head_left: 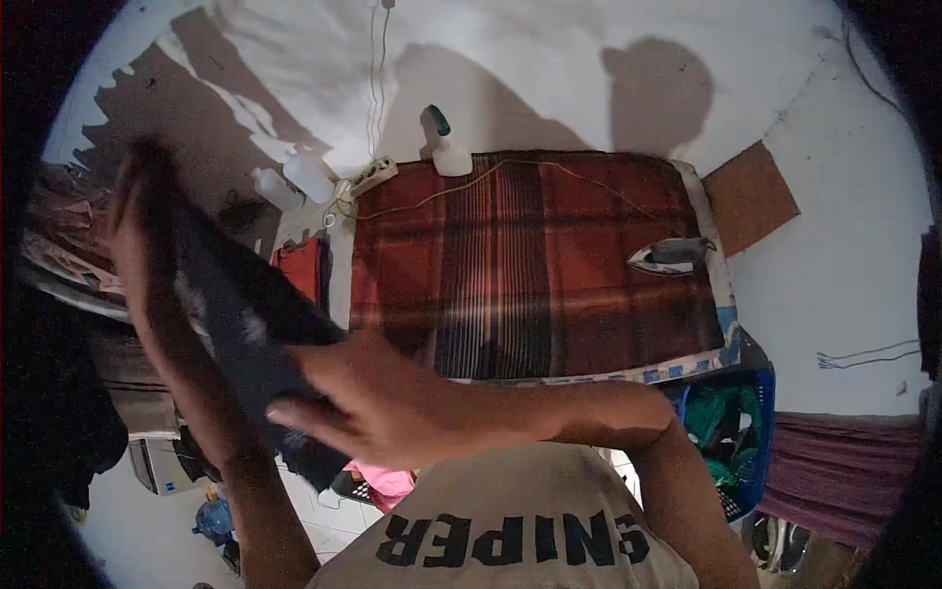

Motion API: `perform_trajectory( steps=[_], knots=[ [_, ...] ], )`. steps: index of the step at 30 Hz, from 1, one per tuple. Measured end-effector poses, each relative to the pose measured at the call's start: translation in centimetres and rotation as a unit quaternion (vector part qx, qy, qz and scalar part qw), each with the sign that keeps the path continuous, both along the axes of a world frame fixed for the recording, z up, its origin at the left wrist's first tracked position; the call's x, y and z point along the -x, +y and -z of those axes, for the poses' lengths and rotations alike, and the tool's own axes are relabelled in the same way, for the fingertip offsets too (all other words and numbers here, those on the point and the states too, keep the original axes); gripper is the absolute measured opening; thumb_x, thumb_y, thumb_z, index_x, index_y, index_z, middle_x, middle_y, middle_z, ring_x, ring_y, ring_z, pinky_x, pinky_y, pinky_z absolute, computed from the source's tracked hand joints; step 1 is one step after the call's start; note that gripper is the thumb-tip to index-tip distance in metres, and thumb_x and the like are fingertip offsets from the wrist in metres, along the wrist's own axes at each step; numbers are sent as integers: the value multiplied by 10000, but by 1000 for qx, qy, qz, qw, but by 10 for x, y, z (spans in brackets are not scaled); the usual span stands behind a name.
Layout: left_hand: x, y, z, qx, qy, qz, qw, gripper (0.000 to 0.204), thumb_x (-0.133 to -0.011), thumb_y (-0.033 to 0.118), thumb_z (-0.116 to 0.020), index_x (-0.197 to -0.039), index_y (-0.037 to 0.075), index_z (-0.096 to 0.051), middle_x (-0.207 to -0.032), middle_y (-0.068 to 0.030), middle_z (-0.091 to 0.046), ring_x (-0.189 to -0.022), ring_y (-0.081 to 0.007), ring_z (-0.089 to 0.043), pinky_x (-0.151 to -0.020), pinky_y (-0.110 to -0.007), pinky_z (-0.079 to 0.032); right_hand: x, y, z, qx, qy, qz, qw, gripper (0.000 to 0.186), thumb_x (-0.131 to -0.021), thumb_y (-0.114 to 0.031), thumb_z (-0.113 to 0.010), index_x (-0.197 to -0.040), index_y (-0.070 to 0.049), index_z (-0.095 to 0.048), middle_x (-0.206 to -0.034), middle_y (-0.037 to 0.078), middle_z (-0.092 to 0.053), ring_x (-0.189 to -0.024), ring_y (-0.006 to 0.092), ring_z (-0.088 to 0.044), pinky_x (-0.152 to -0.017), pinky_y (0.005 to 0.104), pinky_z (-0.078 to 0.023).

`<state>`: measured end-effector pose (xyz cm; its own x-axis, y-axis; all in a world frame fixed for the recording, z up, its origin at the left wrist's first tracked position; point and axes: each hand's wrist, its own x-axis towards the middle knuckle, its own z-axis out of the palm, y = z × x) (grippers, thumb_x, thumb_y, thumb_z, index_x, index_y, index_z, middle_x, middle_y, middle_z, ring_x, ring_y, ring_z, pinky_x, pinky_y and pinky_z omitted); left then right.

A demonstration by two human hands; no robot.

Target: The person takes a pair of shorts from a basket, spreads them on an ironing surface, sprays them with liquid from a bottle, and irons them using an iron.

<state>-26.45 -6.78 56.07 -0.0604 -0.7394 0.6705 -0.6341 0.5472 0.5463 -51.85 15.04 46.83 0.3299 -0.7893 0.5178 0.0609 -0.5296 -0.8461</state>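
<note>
A dark folded cloth [245,324] with pale patches hangs slantwise at the left, off the table. Raised at the upper left, my left hand [145,191] is closed on the upper end of this cloth; motion and dimness smear its fingers. My right hand [378,398] reaches across my body to the cloth's lower part. Its thumb and fingers are spread apart against the fabric. An iron [671,256] rests at the right of the table, on a red, brown and black striped blanket [599,304].
A white spray bottle [451,155] with a green head stands at the back, near a power strip [374,177] and white bottles [309,175]. The iron's cord crosses the blanket. Red folded cloth [299,270] lies left; a blue basket [762,442] of green cloth sits right.
</note>
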Motion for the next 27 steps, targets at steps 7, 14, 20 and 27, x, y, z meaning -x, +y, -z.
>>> perform_trajectory(
  steps=[7,14,20,27],
  knots=[
    [274,-32,134,-122,-144,295,937,389,-1001,111,-504,-1327,-31,-663,-1312,-242,-707,-1288,-402,-642,-1145,-441,-468,170,38,105,-350,34,137,926,507,-1063,-459,-671,-1296,-9,-665,-1121,153,-749,-1013,269,-722,-921,442,-561],
    [453,-19,449,-76,-312,232,918,393,-1010,104,-554,-1376,-6,-646,-1383,-251,-663,-1275,-433,-624,-1104,-555,-498,296,75,393,-483,14,369,794,477,-1023,-344,-743,-1325,16,-666,-1163,161,-757,-1078,310,-724,-955,460,-562],
    [439,196,500,-115,-322,383,858,686,-1053,324,-622,-1620,12,-395,-1714,-236,-304,-1610,-434,-232,-1276,-683,-204,342,149,470,-353,258,530,727,407,-981,-288,-788,-1212,25,-670,-931,190,-761,-882,329,-769,-816,468,-585],
    [323,240,511,-209,-319,457,804,682,-1045,355,-640,-1600,13,-439,-1710,-234,-320,-1613,-393,-259,-1308,-584,-212,300,133,431,-335,248,580,700,302,-923,-240,-833,-1016,6,-684,-940,246,-737,-875,451,-736,-777,529,-576]
  ],
)
